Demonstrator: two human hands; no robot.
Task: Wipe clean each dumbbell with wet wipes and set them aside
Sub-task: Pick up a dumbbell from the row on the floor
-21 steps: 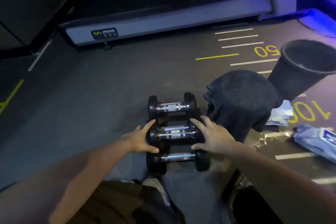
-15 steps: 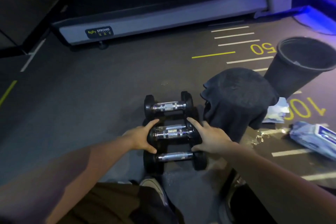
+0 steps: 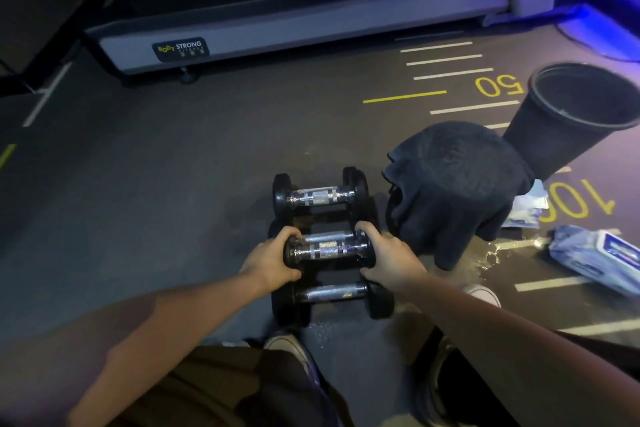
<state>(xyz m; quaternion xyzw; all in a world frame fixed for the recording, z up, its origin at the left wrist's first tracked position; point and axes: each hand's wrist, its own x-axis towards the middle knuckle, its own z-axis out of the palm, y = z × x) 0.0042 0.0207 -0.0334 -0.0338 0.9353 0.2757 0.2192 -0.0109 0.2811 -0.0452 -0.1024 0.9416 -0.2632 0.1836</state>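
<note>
A treadmill point(image 3: 298, 28) spans the upper frame, with a black bin point(image 3: 568, 114) tipped at the right edge and a dark towel point(image 3: 453, 191) heaped beside it. At centre frame, three dumbbells lie in a row on the floor; a wet wipes pack point(image 3: 595, 258) lies at the lower right. My left hand point(image 3: 270, 262) and right hand point(image 3: 388, 260) each grasp one end of the middle dumbbell point(image 3: 329, 250), fingers curled over its weight heads.

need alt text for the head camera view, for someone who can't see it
Seen from above, a person's left hand and right hand grip the ends of the middle dumbbell in a row of three on a dark gym floor. A dark towel, black bin and wet wipes pack lie to the right.
</note>
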